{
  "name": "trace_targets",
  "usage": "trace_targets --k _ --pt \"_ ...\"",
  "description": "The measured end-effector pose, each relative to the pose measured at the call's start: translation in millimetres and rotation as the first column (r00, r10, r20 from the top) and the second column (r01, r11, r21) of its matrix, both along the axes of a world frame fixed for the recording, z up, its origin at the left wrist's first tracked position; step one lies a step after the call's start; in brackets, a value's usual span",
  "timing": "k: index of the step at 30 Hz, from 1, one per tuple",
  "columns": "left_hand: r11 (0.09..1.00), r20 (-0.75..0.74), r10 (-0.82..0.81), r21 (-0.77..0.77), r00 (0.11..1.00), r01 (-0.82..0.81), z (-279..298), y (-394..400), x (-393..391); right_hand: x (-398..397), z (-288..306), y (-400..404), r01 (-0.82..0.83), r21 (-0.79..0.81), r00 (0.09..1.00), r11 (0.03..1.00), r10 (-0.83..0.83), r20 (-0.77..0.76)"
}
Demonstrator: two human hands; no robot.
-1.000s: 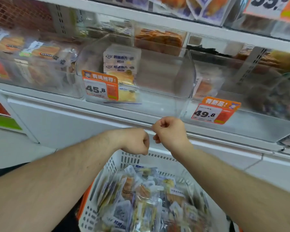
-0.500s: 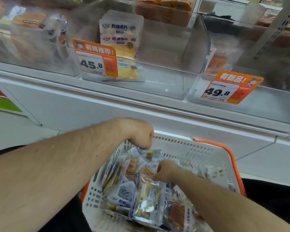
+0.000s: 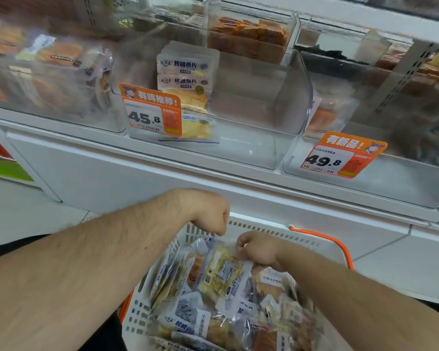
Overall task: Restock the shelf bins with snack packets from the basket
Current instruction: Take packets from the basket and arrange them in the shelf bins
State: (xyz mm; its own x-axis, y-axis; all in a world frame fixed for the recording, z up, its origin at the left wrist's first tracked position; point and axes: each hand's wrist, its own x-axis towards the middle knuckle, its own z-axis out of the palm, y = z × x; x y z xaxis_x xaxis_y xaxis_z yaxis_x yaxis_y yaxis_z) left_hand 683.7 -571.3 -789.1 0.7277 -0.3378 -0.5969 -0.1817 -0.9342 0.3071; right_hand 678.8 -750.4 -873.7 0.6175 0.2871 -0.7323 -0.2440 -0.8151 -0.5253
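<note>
Basket (image 3: 264, 230): white, near centre, heaped with snack packets. Right hand (image 3: 257, 249): over the heap, fingers pinching the top edge of a yellow packet (image 3: 223, 272). Left hand (image 3: 211, 215): fisted at the far rim, holding nothing visible. Centre bin (image 3: 251, 148): far, on the shelf, part-filled.

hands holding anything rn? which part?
Right hand pinches a yellowish snack packet at its top edge, in the basket. Left hand: a fist, nothing visible.

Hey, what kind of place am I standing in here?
Most likely a snack shop or supermarket aisle: clear plastic shelf bins hold packets, orange price tags hang on their fronts, and a white plastic shopping basket with an orange handle is full of snack packets.
</note>
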Motion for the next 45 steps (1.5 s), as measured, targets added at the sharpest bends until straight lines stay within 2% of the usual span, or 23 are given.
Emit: trace_targets --k 3,8,11,14,18,20,22,25,26,28,31,33,37,41,43,45 --pt "1.0 0.009 0.015 -0.015 1.0 -0.015 15.1 10.7 1.5 13.3 36.5 -4.1 0.269 0.223 0.963 0.937 -0.262 -0.062" --pt "0.996 0.034 0.056 -0.068 0.998 -0.054 43.0 32.4 -1.4 22.8 79.9 -11.7 0.535 0.498 0.843 0.683 -0.467 -0.267" --pt "0.996 0.013 -0.003 -0.084 1.0 0.004 58.7 39.6 -8.3 21.3 97.8 -12.1 0.644 0.55 0.764 0.532 -0.493 -0.417" --pt "0.992 0.015 -0.028 -0.12 0.999 0.03 59.7 43.2 -12.5 18.0 110.4 -10.0 0.728 0.532 0.683 0.432 -0.524 -0.509" --pt "0.958 0.21 0.055 -0.288 0.976 0.008 55.8 43.6 -11.9 14.0 127.1 -2.7 0.776 0.517 0.625 0.362 -0.55 -0.554" --pt "0.913 0.318 0.149 -0.409 0.936 -0.006 57.2 46.5 -9.7 11.7 136.3 1.8 0.759 0.531 0.645 0.376 -0.547 -0.534" --pt "0.815 0.298 0.314 -0.572 0.901 -0.095 59.4 52.0 -6.9 10.3 144.9 4.7 0.732 0.553 0.673 0.398 -0.548 -0.496" --pt "0.55 0.07 0.527 -0.788 0.847 -0.277 67.1 60.1 -6.5 13.1 155.1 6.2 0.685 0.592 0.706 0.426 -0.59 -0.392" --pt "0.466 -0.012 0.559 -0.823 0.829 -0.326 69.3 61.5 -7.0 14.3 157.8 6.9 0.66 0.604 0.713 0.447 -0.627 -0.314" --pt "0.354 -0.15 0.575 -0.841 0.804 -0.41 73.9 63.7 -8.1 15.4 163.0 10.3 0.594 0.628 0.712 0.504 -0.693 -0.117" --pt "0.298 -0.279 0.54 -0.818 0.794 -0.491 78.8 63.6 -10.5 13.0 171.0 17.5 0.427 0.653 0.717 0.626 -0.674 0.178" --pt "0.285 -0.313 0.523 -0.812 0.793 -0.509 80.8 62.8 -10.9 9.2 179.2 23.3 0.312 0.664 0.741 0.68 -0.611 0.279" --pt "0.245 -0.34 0.536 -0.813 0.773 -0.528 84.2 62.4 -9.4 6.1 195.1 36.5 0.178 0.682 0.796 0.71 -0.511 0.325" --pt "0.082 -0.383 0.611 -0.84 0.693 -0.536 98.4 70.9 -7.3 31.2 219.1 48.3 0.189 0.659 0.806 0.728 -0.499 0.32" --pt "0.029 -0.305 0.746 -0.873 0.592 -0.487 106.9 80.5 -1.7 56.2 230.0 55.4 0.253 0.653 0.82 0.714 -0.517 0.246" --pt "-0.025 -0.194 0.897 -0.92 0.398 -0.391 111.4 93.1 6.5 80.9 236.9 65.5 0.318 0.652 0.832 0.688 -0.532 0.155"
